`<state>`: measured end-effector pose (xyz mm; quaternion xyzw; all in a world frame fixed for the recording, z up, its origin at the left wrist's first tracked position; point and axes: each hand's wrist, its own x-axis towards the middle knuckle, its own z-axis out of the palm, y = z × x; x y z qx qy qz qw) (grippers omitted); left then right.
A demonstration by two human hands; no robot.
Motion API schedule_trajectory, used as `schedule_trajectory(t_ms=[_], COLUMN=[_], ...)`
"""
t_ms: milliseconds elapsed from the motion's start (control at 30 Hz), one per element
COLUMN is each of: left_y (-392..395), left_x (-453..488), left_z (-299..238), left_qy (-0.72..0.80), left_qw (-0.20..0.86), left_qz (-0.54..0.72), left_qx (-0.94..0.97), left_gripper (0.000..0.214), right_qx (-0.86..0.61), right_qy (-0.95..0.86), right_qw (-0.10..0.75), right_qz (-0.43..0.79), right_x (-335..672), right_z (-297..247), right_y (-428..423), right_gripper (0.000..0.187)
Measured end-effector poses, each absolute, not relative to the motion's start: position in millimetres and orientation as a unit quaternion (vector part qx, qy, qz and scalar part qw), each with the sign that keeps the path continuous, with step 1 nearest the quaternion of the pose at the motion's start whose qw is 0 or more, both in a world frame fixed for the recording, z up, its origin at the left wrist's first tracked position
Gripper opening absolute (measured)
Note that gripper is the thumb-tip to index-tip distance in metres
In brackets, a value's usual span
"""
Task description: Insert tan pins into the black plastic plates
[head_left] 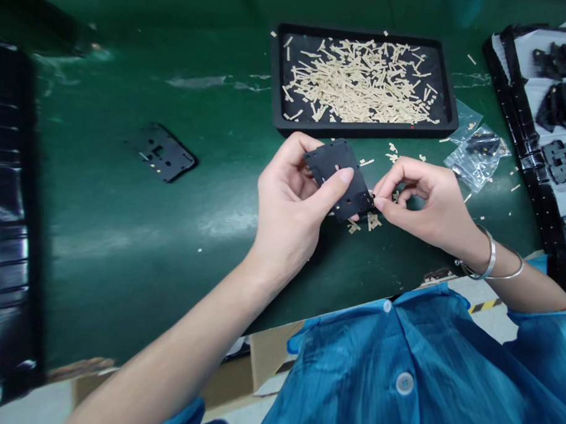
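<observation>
My left hand (pixel 294 199) grips a flat black plastic plate (pixel 336 164) with small cutouts, thumb across its face and fingers behind. At the plate's lower right corner, my right hand (pixel 419 198) has thumb and index finger pinched together. Something small and dark shows at those fingertips; whether it is a separate piece or the plate's edge, I cannot make out. Just beyond the hands stands a black tray (pixel 364 132) heaped with small beige strips (pixel 362 82). A few loose strips (pixel 374 221) lie under the plate and around my right hand.
Another black plate (pixel 162 151) lies on the green tabletop (pixel 126 242) to the left. Clear plastic bags (pixel 479 152) rest right of the tray. At the right edge, a black-rimmed box (pixel 524 129) holds several black parts (pixel 560 161). A black-edged container (pixel 14 227) stands at the left edge.
</observation>
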<state>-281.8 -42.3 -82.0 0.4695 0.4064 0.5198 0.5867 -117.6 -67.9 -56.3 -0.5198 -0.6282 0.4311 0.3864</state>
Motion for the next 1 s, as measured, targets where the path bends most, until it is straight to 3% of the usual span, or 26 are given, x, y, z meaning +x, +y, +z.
schedule_trajectory(t_ms=[533,1000], left_y=[-44,-44], left_x=[-280,-279], left_z=[-74,-71], left_qy=[0.405,0.413], left_qw=[0.598,0.596], left_qz=[0.516,0.514], left_qx=[0.460,0.458], left_gripper=[0.030,0.032], right_qx=[-0.501,-0.501], right_qy=[-0.509,-0.486], right_qw=[0.372,0.355], right_qz=[0.593,0.622], right_x=[-114,-113], right_z=[-59,-62], right_y=[-58,-57], right_gripper=[0.010,0.012])
